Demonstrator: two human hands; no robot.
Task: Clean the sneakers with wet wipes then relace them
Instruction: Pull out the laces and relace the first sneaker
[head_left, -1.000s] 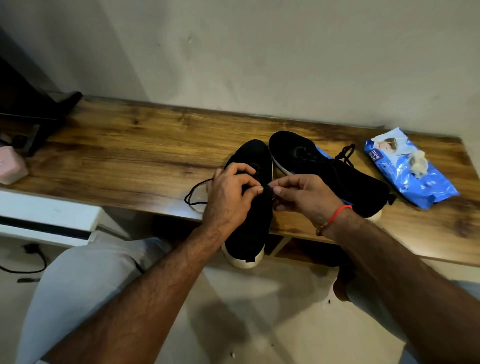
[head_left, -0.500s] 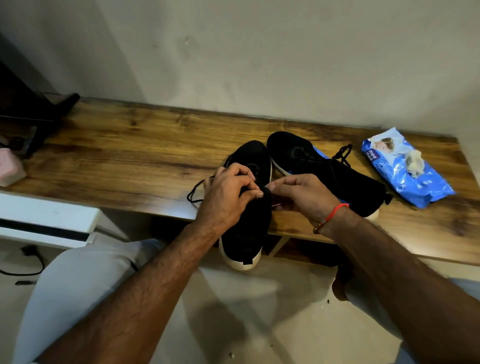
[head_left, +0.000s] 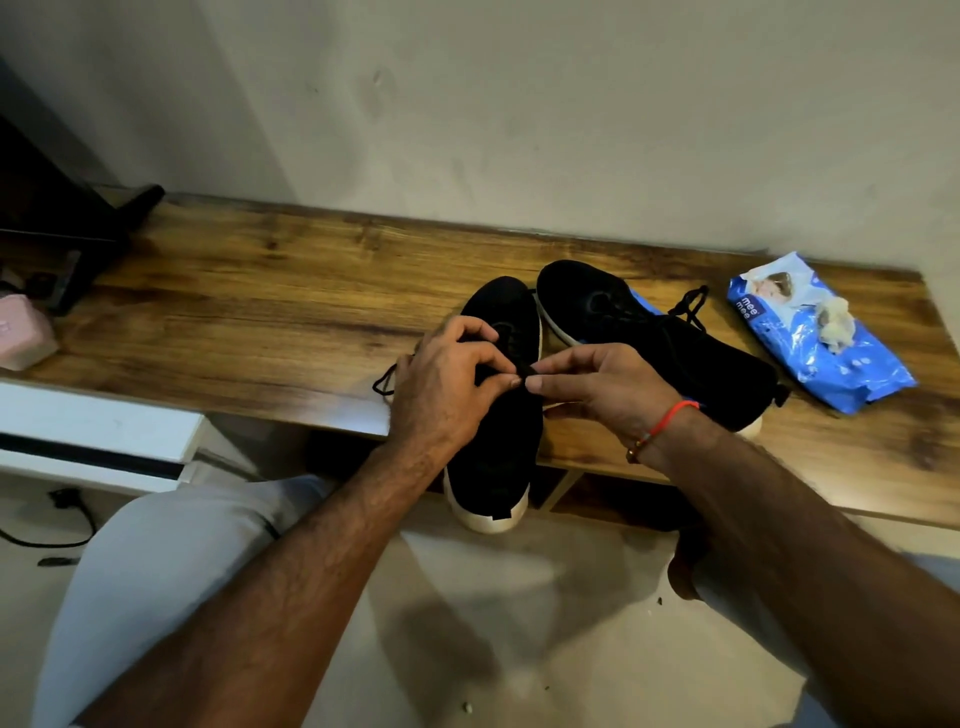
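Note:
Two black sneakers with white soles lie on the wooden table (head_left: 249, 312). The near sneaker (head_left: 493, 457) points away from me, and its heel hangs over the table's front edge. My left hand (head_left: 447, 384) and my right hand (head_left: 597, 384) meet above its lacing area, and both pinch its black lace (head_left: 524, 370) between thumb and fingertips. A loose loop of that lace (head_left: 383, 383) shows to the left of my left hand. The second sneaker (head_left: 654, 343) lies slanted to the right, with its lace tied.
A blue wet wipes pack (head_left: 810, 338) with a crumpled wipe (head_left: 834, 327) on top lies at the table's right end. A pink object (head_left: 23, 338) and a dark stand (head_left: 67, 234) sit at the left end. My knees are below the table's edge.
Both hands stay at the lace of the near sneaker with only small finger movements. The sneakers and the wipes pack have not moved on the table.

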